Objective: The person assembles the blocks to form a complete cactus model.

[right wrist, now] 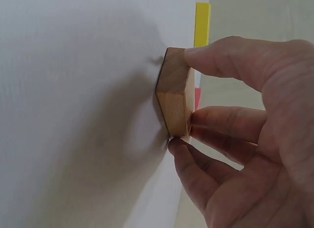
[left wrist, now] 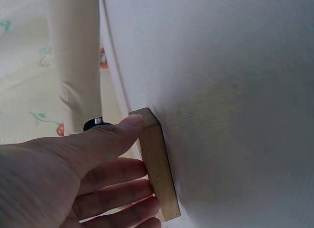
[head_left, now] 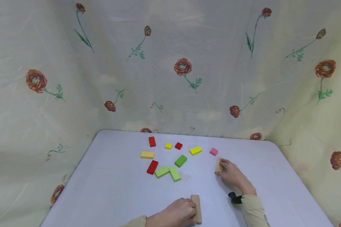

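Near the front of the table my left hand (head_left: 182,212) grips a long plain wooden block (head_left: 197,208) that rests on the white surface. In the left wrist view, the thumb touches one end of this block (left wrist: 159,171) and the fingers lie along its side. Farther right, my right hand (head_left: 233,174) holds another plain wooden block (head_left: 218,166). The right wrist view has this block (right wrist: 174,83) between the thumb at one end and the fingertips at the other, its underside at or close to the table. A small pink block (head_left: 213,151) lies just beyond it.
Loose blocks lie across the table's far middle: red (head_left: 152,167), light green (head_left: 162,171), green (head_left: 181,160), yellow (head_left: 195,150) and tan (head_left: 147,154), among several others. A black strap piece (head_left: 234,198) sticks out at the right cuff. Flowered cloth (head_left: 164,94) hangs behind the table (head_left: 116,189).
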{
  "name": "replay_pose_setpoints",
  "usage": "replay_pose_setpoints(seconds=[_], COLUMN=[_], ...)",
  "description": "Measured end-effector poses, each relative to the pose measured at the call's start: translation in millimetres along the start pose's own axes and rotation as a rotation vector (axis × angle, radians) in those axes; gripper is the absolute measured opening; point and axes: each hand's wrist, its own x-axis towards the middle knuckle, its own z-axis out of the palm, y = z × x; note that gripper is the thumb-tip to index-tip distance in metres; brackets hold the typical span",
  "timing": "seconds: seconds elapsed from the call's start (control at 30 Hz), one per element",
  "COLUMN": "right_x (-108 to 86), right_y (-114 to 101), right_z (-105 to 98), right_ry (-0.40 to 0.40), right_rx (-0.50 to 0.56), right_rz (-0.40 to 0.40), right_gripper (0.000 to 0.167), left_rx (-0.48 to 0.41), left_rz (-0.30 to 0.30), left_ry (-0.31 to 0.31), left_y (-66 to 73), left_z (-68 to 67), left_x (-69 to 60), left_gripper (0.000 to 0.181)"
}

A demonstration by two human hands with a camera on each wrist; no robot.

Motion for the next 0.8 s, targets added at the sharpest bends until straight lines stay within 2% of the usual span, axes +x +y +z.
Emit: replay_pose_setpoints(seconds=[0.57,0.8], right_x=[0.8,2.9], right_y=[-34.1,-49.0], right_z=[10.7,17.1], right_ry=[-0.019,-0.032], right_rx=[-0.056,-0.051], right_rz=[-0.078,-0.082], right_gripper=[0.056,0.057], left_rx=[-0.031,0.005], left_rz=[-0.039,-0.050], left_ry=[-0.051,-0.052], left_y=[0.1,1.5], left_z=[-2.8,-3.4], left_x=[-0.4,0.2], left_gripper=[0.019,0.019])
